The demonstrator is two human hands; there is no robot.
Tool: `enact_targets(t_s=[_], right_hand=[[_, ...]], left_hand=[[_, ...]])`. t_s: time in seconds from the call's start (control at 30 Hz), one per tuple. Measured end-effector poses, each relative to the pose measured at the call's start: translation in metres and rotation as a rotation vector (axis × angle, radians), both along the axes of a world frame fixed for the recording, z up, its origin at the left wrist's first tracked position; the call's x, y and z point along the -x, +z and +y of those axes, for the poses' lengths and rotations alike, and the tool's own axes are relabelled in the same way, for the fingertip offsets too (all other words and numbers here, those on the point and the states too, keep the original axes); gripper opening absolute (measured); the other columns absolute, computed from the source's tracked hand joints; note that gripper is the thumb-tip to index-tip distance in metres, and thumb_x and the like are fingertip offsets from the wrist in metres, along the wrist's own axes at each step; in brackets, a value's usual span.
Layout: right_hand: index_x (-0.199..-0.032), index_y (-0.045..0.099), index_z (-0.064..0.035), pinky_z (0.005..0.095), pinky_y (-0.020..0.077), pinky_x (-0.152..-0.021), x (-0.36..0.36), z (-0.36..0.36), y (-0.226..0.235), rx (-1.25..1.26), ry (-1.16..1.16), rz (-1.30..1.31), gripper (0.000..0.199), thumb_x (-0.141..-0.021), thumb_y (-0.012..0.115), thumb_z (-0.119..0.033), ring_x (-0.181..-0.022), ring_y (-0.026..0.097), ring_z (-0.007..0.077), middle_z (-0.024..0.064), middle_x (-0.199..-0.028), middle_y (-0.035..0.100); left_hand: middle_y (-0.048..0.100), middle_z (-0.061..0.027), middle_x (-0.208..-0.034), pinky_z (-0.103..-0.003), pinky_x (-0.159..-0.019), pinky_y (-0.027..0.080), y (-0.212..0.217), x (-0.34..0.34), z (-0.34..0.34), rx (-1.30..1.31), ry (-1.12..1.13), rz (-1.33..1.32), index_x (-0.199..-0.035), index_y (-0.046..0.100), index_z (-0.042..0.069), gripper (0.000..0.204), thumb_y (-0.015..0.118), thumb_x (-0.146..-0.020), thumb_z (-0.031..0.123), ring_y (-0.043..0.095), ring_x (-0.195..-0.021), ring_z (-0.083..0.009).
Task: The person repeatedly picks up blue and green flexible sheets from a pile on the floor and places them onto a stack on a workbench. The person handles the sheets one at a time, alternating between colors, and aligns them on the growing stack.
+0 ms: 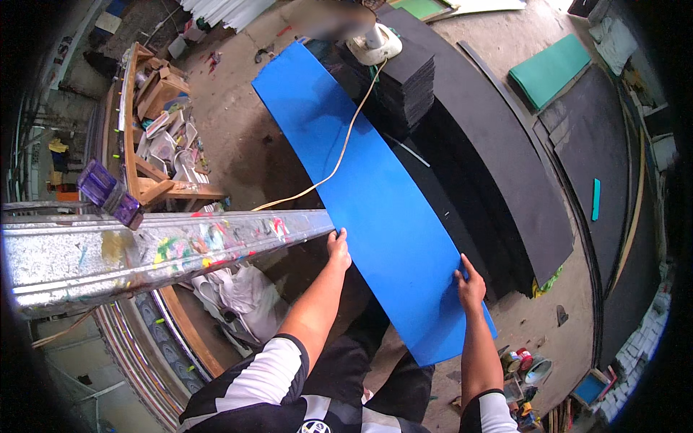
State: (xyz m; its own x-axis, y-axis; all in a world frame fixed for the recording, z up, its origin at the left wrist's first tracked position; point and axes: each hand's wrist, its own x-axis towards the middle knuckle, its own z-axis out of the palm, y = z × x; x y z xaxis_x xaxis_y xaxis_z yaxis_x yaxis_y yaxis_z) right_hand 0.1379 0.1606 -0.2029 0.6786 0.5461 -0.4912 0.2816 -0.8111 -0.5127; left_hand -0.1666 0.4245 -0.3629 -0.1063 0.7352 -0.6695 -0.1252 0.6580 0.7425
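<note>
A long blue sheet (375, 195), apparently foam, slopes from the upper left down to just in front of my body. My left hand (338, 250) has hold of its left edge, close to the end of a paint-stained metal beam (180, 242). On the opposite edge, nearer its close end, my right hand (471, 286) grips with the fingers along the border. The undersides of the sheet and some fingertips are hidden. A pale cord (346, 148) lies across the sheet, leading up to a white appliance base (373, 47).
Stacked black sheets (491, 151) stand right of the blue one. Green sheets (550, 71) lie farther right. A wooden-framed bin (162, 123) of offcuts sits at left, with a purple-stained brush (108, 193) by the beam. Paint cans (525, 359) cluster at lower right.
</note>
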Motion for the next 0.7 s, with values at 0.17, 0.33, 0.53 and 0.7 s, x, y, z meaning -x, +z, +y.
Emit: enact_targets(t_s=[0.17,0.33,0.53,0.7], right_hand=[[-0.144,0.055,-0.0381,0.0443,0.0530,-0.093,-0.007,0.028,-0.006,0.056,0.047,-0.046,0.053,-0.093,0.070,-0.031,-0.108,0.069,0.0340,0.0136,-0.118,0.072],[-0.147,0.051,-0.0380,0.0452,0.0534,-0.092,0.003,0.036,-0.018,0.113,0.116,-0.091,0.054,-0.095,0.067,-0.033,-0.107,0.068,0.0346,0.0128,-0.119,0.071],[-0.149,0.048,-0.0244,0.0458,0.0475,-0.103,-0.003,0.009,-0.063,-0.080,0.055,0.032,0.062,-0.092,0.072,-0.026,-0.122,0.059,0.0367,0.0169,-0.132,0.063],[-0.154,0.041,-0.0210,0.0447,0.0407,-0.112,0.014,-0.045,-0.077,0.171,0.102,0.012,0.075,-0.088,0.075,-0.025,-0.142,0.041,0.0343,0.0162,-0.157,0.041]], left_hand=[[0.063,-0.0085,-0.123,-0.054,-0.088,0.053,0.044,-0.023,-0.034,0.307,-0.257,0.045,-0.124,0.055,0.010,0.032,0.067,-0.099,0.026,0.063,-0.112,-0.0286],[0.060,-0.0093,-0.131,-0.056,-0.094,0.052,0.038,-0.015,-0.040,0.364,-0.348,0.163,-0.132,0.049,0.011,0.035,0.063,-0.102,0.022,0.062,-0.116,-0.0306],[0.062,-0.0105,-0.124,-0.056,-0.088,0.054,0.030,-0.021,-0.038,0.347,-0.409,0.223,-0.127,0.050,0.009,0.033,0.064,-0.101,0.024,0.065,-0.110,-0.0281],[0.065,-0.0164,-0.117,-0.047,-0.065,0.061,0.010,-0.018,-0.035,0.290,-0.605,0.659,-0.121,0.053,0.002,0.042,0.069,-0.097,0.033,0.070,-0.093,-0.0305]])
